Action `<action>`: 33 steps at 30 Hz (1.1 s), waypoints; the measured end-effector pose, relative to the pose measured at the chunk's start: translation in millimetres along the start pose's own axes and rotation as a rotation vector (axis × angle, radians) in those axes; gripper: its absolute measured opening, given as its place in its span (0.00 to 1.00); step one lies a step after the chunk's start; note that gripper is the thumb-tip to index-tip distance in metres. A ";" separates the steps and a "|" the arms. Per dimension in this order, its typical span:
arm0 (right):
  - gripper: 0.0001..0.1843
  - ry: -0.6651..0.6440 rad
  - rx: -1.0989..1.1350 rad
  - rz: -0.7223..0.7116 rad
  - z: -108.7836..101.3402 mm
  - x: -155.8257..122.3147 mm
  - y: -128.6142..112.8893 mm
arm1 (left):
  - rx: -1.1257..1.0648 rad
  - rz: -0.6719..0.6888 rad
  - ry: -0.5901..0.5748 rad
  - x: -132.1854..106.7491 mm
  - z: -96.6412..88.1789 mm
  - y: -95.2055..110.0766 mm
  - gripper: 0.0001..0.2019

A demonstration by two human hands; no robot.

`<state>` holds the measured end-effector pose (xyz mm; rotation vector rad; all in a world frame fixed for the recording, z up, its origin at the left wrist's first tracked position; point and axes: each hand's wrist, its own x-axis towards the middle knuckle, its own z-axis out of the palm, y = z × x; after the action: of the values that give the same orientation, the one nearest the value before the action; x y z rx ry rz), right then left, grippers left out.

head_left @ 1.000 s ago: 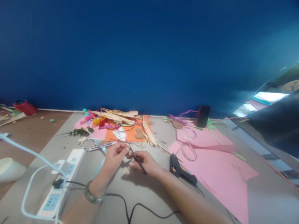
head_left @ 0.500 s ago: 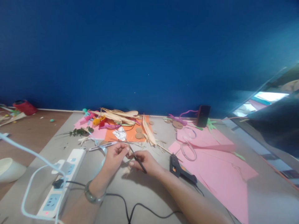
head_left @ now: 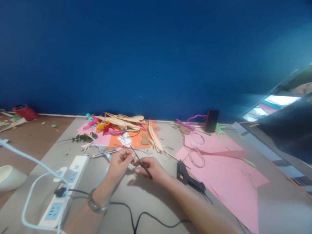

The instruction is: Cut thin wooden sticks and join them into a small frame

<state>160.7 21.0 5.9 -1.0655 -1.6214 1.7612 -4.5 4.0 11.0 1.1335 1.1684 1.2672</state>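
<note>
My right hand [head_left: 152, 169] is closed around a pair of dark scissors [head_left: 146, 170]. Their slim blades point up and left, apart from each other, beside the fingertips of my left hand [head_left: 121, 161]. That hand is pinched on a small pale piece of dried husk [head_left: 135, 158], partly hidden by fingers and blades. Just below the scissors a pale husk scrap [head_left: 132, 177] lies on the table. Past my hands, long dried husk strips [head_left: 122, 122] are piled over orange paper [head_left: 136, 140], with one more husk strip [head_left: 154, 136] to their right.
To the left is a white power strip [head_left: 79, 165] with plugs and a pale blue cable. A black glue gun [head_left: 187, 178] lies right of my forearm, against pink paper sheets [head_left: 231, 175]. A phone [head_left: 212, 121] leans on the blue wall. Black cords cross the near table.
Almost nothing differs. Both hands, the scissors and the husk piece keep the same positions, with only a slight shift of the whole view.
</note>
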 end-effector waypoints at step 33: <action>0.26 0.139 0.463 -0.191 -13.0 1.6 -0.1 | -0.341 -0.428 -0.364 -6.7 6.5 15.0 0.10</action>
<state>170.4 29.8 6.0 -0.7661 -1.1133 1.7701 0.9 -2.5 26.5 0.7663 0.8249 0.8436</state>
